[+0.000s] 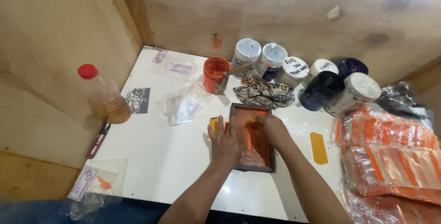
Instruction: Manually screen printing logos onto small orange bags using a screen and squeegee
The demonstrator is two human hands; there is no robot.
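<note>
1. The small dark wooden printing frame with an orange-stained mesh [254, 137] lies flat on the white tabletop [165, 155], just in front of the person. Orange ink already covers most of the mesh, so by the look of it the inking of this piece is well under way.

2. An orange strip [318, 148] lies on the table just right of the frame, apart from it, and a heap of clear sleeves holding orange strips [390, 159] sits at the right edge. Judging from these, many pieces are done. A loose pile of empty clear plastic sleeves [183, 104] lies farther back on the left, which suggests more are left.

3. The open orange paint pot with a stick standing in it [215, 75] is behind the frame, near the row of white and dark blue lidded jars [317, 79].

4. The left hand [225, 143] lies palm down on the frame's left rail, fingers straight and slightly spread, pressing it to the table. A bit of orange card [214, 125] shows just beside its thumb.

5. The right hand [271, 130] is over the mesh, knuckles up, fingers curled together. What they grip is blurred, so it cannot be told for certain.

6. Both forearms reach in from the bottom edge, converging on the frame.
</note>
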